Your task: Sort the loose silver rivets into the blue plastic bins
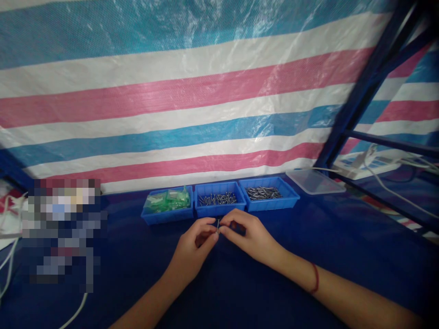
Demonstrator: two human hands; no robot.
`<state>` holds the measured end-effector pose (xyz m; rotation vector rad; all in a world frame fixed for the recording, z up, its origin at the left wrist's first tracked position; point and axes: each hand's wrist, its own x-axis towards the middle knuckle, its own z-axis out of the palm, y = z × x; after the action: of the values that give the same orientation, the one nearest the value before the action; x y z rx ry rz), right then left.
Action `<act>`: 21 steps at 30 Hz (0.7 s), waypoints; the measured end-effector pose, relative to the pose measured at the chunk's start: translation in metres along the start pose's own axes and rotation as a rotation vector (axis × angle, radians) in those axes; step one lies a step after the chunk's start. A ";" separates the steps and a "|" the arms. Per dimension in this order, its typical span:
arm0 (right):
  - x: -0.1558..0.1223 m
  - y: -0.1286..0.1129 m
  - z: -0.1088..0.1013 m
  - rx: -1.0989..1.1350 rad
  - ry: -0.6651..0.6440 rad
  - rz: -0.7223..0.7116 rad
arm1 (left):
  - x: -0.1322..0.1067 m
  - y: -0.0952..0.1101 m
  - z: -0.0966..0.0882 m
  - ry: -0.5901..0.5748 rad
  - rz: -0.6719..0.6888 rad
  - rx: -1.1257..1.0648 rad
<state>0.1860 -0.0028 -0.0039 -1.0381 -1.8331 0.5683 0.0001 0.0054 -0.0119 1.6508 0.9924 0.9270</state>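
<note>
In front of the blue bins my left hand [197,240] pinches a thin metal screw [218,224] between thumb and fingers, holding it nearly upright. My right hand [252,233] meets it from the other side, its thumb and forefinger closed at the same screw. Fingertips hide part of the screw, and any smaller piece on it is too small to make out. Just behind the hands, the middle blue bin [219,210] contains loose screws [224,198]. The right blue bin [274,204] has a pile of slim metal pieces [263,193], perhaps screws too.
Green plastic packets [173,200] fill the left blue bin [168,217]. A clear plastic lid [315,181] lies right of the bins. A power strip [368,162] with white cables is at far right, beside a blue metal frame [358,98]. A blurred-out patch covers the left side.
</note>
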 end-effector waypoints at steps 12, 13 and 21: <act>-0.001 -0.008 0.001 0.138 -0.044 0.062 | -0.004 0.004 0.003 -0.077 0.005 -0.011; -0.001 -0.009 0.001 0.143 -0.040 0.063 | -0.004 0.005 0.003 -0.074 0.005 0.012; -0.002 -0.010 0.000 0.146 -0.047 0.030 | -0.002 0.009 0.001 -0.049 0.056 0.291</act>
<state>0.1823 -0.0102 0.0028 -0.9621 -1.7901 0.7385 0.0017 0.0013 -0.0039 1.9424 1.0913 0.8019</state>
